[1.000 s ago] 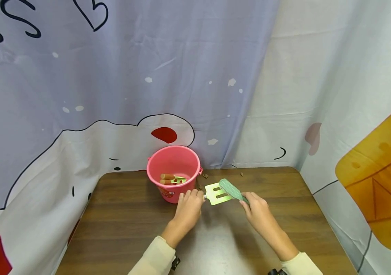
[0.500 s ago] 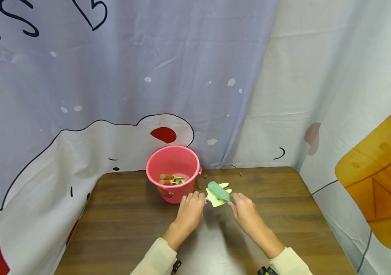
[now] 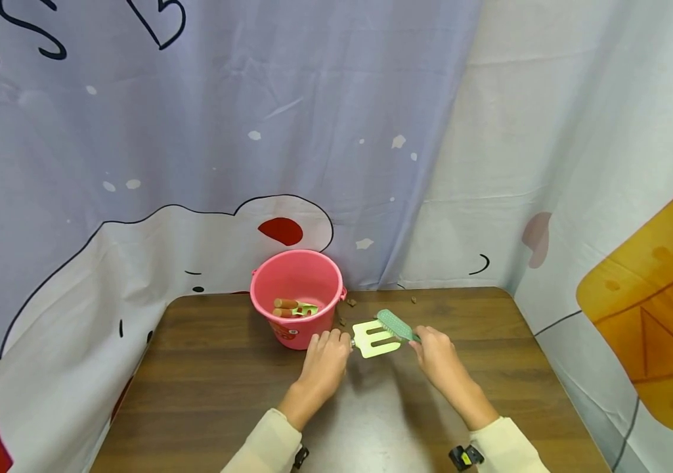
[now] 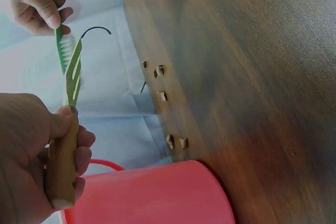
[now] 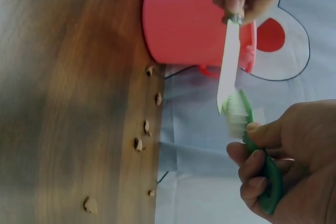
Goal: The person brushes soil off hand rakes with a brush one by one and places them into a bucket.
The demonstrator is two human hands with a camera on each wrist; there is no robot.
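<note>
My left hand [image 3: 325,361] grips the wooden handle [image 4: 62,166] of a small garden fork with a pale green, flat-tined head [image 3: 366,338]. In my right hand [image 3: 439,355] is a green brush [image 3: 394,323], held by its handle [image 5: 270,184]. Its white bristles [image 5: 237,116] meet the tine end of the fork in the right wrist view. Both tools are held up above the table. Just behind my left hand stands a pink bucket [image 3: 265,282], with two wooden-handled green tools [image 3: 289,309] lying inside.
Several small brown crumbs [image 5: 138,144] lie on the wooden table [image 3: 212,394] near its back edge, right of the bucket. A printed curtain [image 3: 312,98] hangs behind the table.
The brush went left over the fork head, then came back right toward the tine ends. The fork head tilted and turned flat again. My left hand stayed nearly in place.
</note>
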